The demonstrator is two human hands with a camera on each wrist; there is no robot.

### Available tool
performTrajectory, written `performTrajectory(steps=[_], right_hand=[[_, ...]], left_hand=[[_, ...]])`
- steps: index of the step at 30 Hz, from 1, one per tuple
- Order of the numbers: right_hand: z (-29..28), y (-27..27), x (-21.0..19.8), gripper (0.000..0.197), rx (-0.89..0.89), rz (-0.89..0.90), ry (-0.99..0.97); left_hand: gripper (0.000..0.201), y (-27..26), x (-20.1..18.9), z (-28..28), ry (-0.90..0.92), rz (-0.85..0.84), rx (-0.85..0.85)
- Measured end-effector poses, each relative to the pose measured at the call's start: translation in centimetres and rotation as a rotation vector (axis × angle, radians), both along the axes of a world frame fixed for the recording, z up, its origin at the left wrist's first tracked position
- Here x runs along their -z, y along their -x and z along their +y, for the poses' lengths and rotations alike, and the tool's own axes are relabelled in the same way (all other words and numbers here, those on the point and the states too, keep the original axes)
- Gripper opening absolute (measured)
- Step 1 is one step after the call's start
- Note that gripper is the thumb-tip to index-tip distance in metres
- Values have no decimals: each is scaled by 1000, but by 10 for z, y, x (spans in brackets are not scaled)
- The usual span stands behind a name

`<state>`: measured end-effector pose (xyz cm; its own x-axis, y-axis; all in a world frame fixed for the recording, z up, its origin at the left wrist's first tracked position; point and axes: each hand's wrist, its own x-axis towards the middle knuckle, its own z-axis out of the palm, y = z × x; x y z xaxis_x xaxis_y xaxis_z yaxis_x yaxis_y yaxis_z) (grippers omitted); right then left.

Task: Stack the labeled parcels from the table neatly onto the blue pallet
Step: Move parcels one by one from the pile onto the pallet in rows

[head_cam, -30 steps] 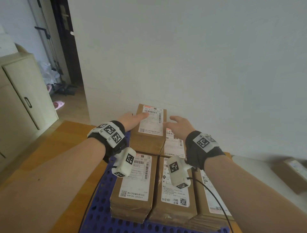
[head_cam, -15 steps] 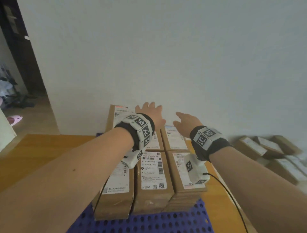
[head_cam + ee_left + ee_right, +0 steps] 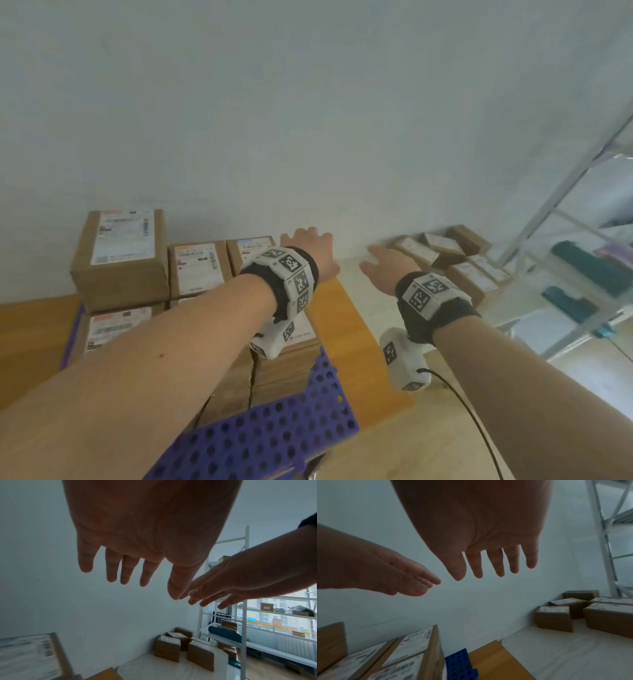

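Observation:
Brown labeled parcels (image 3: 198, 270) are stacked on the blue perforated pallet (image 3: 274, 435) at the left; one parcel (image 3: 121, 253) sits higher at the back left. Several loose labeled parcels (image 3: 479, 274) lie on the white table (image 3: 373, 301) at the right, against the wall. My left hand (image 3: 310, 248) hovers past the stack's right edge, fingers straight and empty. My right hand (image 3: 385, 265) reaches over the white table, close to the loose parcels (image 3: 554, 618), fingers spread and empty. Both palms (image 3: 137, 527) show bare in the wrist views.
An orange wooden surface (image 3: 346, 329) lies under the pallet, beside the white table. A white metal shelf rack (image 3: 565, 205) with teal items stands at the far right. A white wall (image 3: 308, 120) runs directly behind the parcels.
Both hands have left the stacked parcels and swung right toward the white table. My view has turned right, bringing the loose parcels and shelf rack into sight.

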<state>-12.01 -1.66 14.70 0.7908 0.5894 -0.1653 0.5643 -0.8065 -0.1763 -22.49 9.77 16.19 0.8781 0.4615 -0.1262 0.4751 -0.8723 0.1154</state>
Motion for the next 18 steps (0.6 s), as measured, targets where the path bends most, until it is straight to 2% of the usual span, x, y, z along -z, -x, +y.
performTrajectory(steps=[8,18], right_hand=[[-106,-68,1,52,66,0,-85],[-239,-186,18,51,73,29,-81]], left_hand=[[57,-86,5,-108,-14,9,69],[58,-219,23,-245,29,18,132]])
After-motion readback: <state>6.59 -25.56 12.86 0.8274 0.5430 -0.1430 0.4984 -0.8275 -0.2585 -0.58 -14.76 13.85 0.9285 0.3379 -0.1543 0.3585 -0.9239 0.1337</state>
